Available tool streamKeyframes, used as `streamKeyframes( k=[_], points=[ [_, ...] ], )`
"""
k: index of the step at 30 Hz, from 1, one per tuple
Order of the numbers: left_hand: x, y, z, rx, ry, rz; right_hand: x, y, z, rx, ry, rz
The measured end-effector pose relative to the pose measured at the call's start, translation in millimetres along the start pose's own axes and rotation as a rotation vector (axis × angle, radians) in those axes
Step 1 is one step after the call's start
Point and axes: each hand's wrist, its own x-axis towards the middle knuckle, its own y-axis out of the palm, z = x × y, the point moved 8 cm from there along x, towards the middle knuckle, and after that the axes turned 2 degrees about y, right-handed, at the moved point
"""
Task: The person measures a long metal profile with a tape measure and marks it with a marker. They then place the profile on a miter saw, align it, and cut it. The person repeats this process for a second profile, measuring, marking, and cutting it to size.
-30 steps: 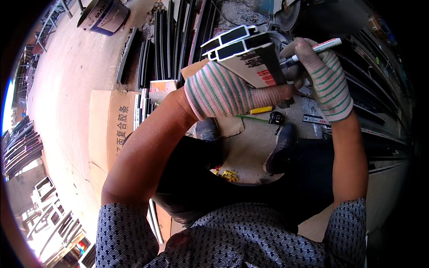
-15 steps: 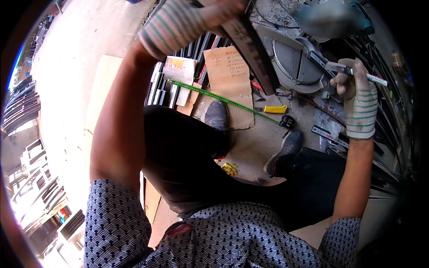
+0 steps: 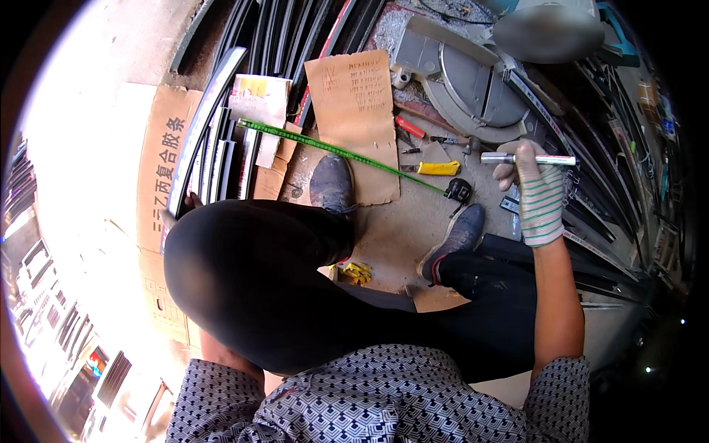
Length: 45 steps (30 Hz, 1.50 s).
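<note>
My right hand, in a white glove with green stripes, is closed around a white and silver marker held level near the miter saw. My left hand is mostly hidden behind my raised knee. Its fingertips show on both sides of the lower end of a long metal profile. That profile lies tilted at the left, alongside several shorter profiles. A green tape measure is pulled out across a cardboard sheet with handwriting, its black case between my shoes.
The miter saw stands ahead on the right. A yellow utility knife, a red-handled tool and a hammer lie before it. Long profiles crowd the right. Flattened cardboard lies left; yellow gloves lie below my shoes.
My left hand has come down from the top, bringing the profile to the left side by my knee. My right hand has shifted left and slightly down with the marker.
</note>
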Motion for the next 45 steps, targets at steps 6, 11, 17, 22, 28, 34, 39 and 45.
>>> streamKeyframes(
  k=[6,11,17,22,28,34,39,45],
  points=[
    [68.9,-130.7,3.1,-0.103,-0.053,-0.257,2.4,27.2,-70.5,-0.116,0.195,0.096],
    [109.3,-176.9,-5.4,-0.202,-0.086,-0.323,10.4,53.8,-106.6,-0.003,0.315,0.046],
    [133.4,-199.4,-6.0,-0.236,-0.106,-0.353,28.5,99.8,-148.8,0.179,0.374,0.009],
    [132.7,-209.7,-10.2,-0.169,-0.117,-0.348,33.5,130.8,-177.5,0.207,0.407,0.097],
    [71.0,-132.6,37.5,0.379,-0.184,-0.055,46.9,146.7,-182.6,0.272,0.431,0.114],
    [-32.6,28.8,149.0,0.628,-0.658,0.941,49.4,187.1,-175.1,0.270,0.412,0.228],
    [-154.0,101.8,224.9,1.118,-0.575,1.303,43.9,224.3,-175.6,0.294,0.428,0.291],
    [-179.6,97.6,232.0,1.127,-0.632,1.346,41.9,249.3,-165.2,0.417,0.401,0.293]
  ],
)
